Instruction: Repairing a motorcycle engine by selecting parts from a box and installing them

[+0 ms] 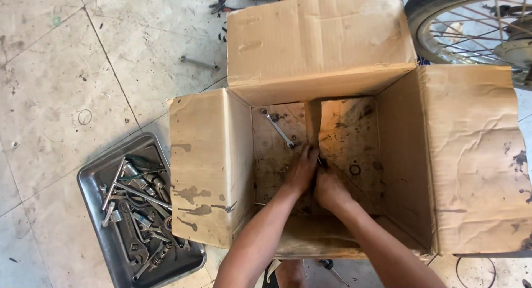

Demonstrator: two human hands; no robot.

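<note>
1. Both hands are reaching down into the open box (354, 155) at the centre of the frame; the left hand (301, 171) and right hand (331, 189) are meeting on its floor, just right of the upright inner flap.
2. The left fingers are curling at the foot of that flap; whether they are gripping anything I cannot tell. The right hand is closing around something small and dark between the two hands; what it is cannot be made out.
3. A wrench (277, 128) is lying on the box floor at upper left of the hands, apart from them, with a small ring (354, 170) to their right.
4. A tray (91, 182) at lower left is already holding many tools; another wrench (198, 62) is lying loose on the tiles above it.
</note>
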